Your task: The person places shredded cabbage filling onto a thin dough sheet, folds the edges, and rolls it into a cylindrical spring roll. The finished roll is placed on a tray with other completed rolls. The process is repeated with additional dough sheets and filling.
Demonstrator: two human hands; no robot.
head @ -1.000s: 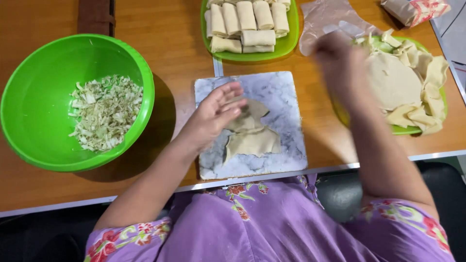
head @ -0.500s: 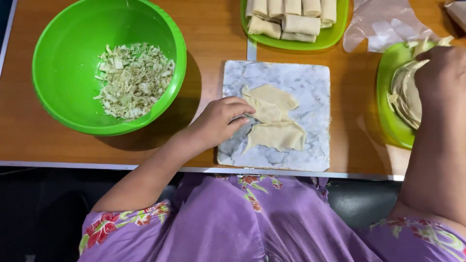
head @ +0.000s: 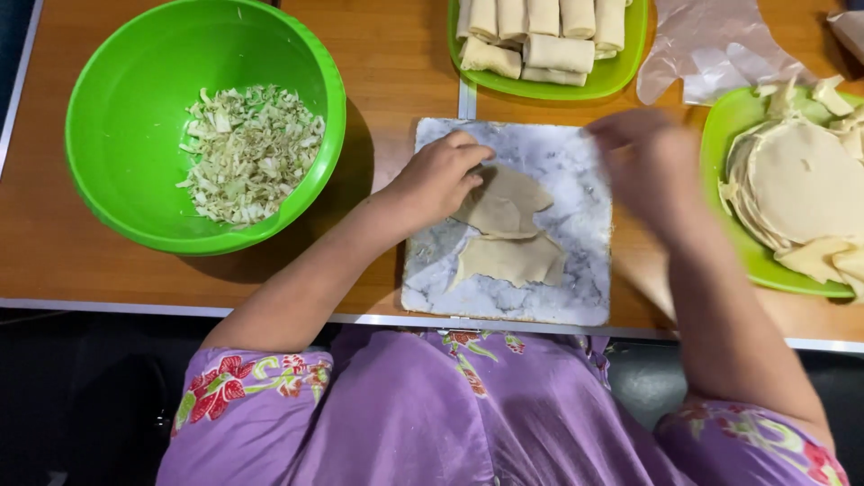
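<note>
A square marble board lies on the wooden table in front of me. On it are torn pieces of thin beige wrapper dough. My left hand rests on the board's left side, fingers curled and pressing the upper dough piece. My right hand hovers blurred over the board's right edge, between the board and the green plate stacked with round wrappers; whether it holds anything is unclear.
A large green bowl with shredded cabbage filling sits at the left. A green plate of finished rolls is at the back. A clear plastic sheet lies at the back right. The table's front edge runs below the board.
My right hand has come back from the wrapper plate toward the board. My left hand stays on the dough. The view shifted slightly.
</note>
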